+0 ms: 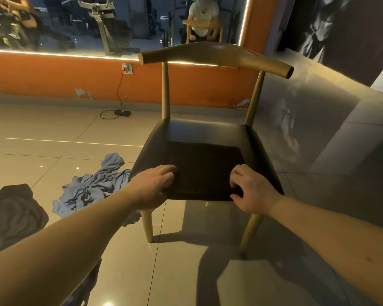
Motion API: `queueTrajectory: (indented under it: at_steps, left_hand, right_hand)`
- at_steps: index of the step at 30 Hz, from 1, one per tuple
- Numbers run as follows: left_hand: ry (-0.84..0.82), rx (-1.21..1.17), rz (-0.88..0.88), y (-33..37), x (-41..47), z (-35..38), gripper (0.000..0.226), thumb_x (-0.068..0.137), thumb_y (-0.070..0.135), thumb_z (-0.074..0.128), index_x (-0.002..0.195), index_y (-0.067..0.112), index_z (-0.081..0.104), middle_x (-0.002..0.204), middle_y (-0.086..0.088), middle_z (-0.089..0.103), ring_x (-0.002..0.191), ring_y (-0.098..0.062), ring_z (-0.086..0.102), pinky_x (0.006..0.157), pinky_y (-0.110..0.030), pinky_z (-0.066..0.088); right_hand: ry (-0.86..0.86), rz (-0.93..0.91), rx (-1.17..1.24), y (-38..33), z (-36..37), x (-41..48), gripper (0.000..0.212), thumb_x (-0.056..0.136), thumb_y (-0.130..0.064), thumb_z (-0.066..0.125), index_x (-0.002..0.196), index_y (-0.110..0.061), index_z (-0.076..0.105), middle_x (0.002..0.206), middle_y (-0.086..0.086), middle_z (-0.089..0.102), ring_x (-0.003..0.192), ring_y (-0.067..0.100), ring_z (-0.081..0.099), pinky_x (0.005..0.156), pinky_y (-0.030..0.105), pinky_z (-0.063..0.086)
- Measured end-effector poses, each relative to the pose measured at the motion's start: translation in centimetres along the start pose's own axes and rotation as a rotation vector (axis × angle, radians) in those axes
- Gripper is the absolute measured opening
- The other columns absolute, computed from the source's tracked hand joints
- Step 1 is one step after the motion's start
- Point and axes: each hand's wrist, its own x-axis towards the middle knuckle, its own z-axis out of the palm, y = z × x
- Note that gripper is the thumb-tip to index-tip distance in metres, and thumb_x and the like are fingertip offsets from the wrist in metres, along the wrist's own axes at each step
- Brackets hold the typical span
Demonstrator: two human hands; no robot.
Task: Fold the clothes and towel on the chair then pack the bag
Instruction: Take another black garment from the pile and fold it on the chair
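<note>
- Right hand (250, 191) grips the near right corner of a dark folded cloth (203, 168), with its fingers curled over the edge and pinching the fabric.
- Left hand (155, 186) rests on the near left corner of the same cloth, fingers fairly straight on top. The thumb is out of sight, so a pinch there cannot be confirmed.
- This cloth lies flat as a neat rectangle on the dark seat of a wooden chair (208, 54), covering the near half of the seat, its front edge level with the seat's front edge.
- Both bare forearms reach in from the bottom of the view towards the chair.
- On the tiled floor (186, 272), just left of the chair, lies a crumpled blue garment (93, 186).
- Further left, at the edge of the view, sits a grey fabric heap (11, 213); whether it is clothing or a bag cannot be told.
- Behind the chair stands an orange wall (53, 74) with a wide mirror (97, 23) edged by a strip of light.
- A wall socket (127, 68) has a black cable (119, 93) hanging down to the floor.
</note>
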Motion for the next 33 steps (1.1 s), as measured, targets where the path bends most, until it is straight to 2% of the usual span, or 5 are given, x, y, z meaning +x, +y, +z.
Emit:
queueTrajectory:
  at_steps: [6, 10, 15, 24, 33]
  left_hand:
    - [0.011, -0.008, -0.108, 0.3, 1.6, -0.9, 0.041, 0.090, 0.064, 0.035, 0.079, 0.028, 0.051, 0.108, 0.005, 0.056, 0.096, -0.013, 0.051, 0.081, -0.030, 0.048]
    - [0.252, -0.204, -0.303, 1.6, 6.4, -0.5, 0.025, 0.104, 0.041, 0.048, 0.109, 0.020, 0.060, 0.117, 0.002, 0.055, 0.106, -0.015, 0.053, 0.092, -0.034, 0.050]
    - [0.049, -0.199, -0.319, 2.7, 11.8, 1.8, 0.060, 0.108, 0.047, 0.034, 0.161, 0.020, 0.026, 0.171, -0.004, 0.015, 0.158, -0.022, 0.009, 0.129, -0.043, 0.012]
    - [-0.104, -0.058, -0.401, -1.0, 9.2, 4.3, 0.087, 0.091, 0.078, 0.003, 0.164, 0.029, 0.002, 0.172, 0.003, -0.006, 0.157, -0.019, -0.013, 0.129, -0.046, -0.002]
    - [-0.165, -0.184, -0.482, -0.6, 9.3, 2.5, 0.073, 0.103, 0.065, 0.018, 0.165, 0.026, 0.005, 0.172, 0.000, -0.005, 0.158, -0.021, -0.011, 0.129, -0.048, 0.000]
  right_hand:
    - [0.191, 0.111, 0.136, -0.1, -0.3, 3.1, 0.011, 0.097, -0.030, 0.056, 0.094, -0.021, 0.060, 0.094, -0.008, 0.055, 0.082, 0.007, 0.055, 0.072, 0.036, 0.056]
    - [0.196, 0.318, 0.138, -0.3, 0.9, 8.0, 0.028, 0.102, -0.027, 0.050, 0.128, -0.018, 0.059, 0.132, 0.001, 0.054, 0.123, 0.017, 0.052, 0.106, 0.040, 0.048]
    - [-0.064, 0.346, 0.001, -1.4, 3.6, 11.4, 0.055, 0.108, -0.042, 0.032, 0.159, -0.021, 0.028, 0.169, 0.002, 0.013, 0.156, 0.020, 0.005, 0.126, 0.044, 0.010]
    - [-0.146, 0.474, -0.154, 0.5, 6.2, 9.5, 0.075, 0.098, -0.070, 0.011, 0.161, -0.029, 0.012, 0.169, 0.003, 0.011, 0.156, 0.024, 0.003, 0.125, 0.046, 0.001]
    - [-0.161, 0.603, 0.138, 0.2, 3.1, 9.8, 0.060, 0.107, -0.050, 0.029, 0.161, -0.024, 0.019, 0.169, 0.004, 0.013, 0.156, 0.025, 0.006, 0.126, 0.047, 0.008]
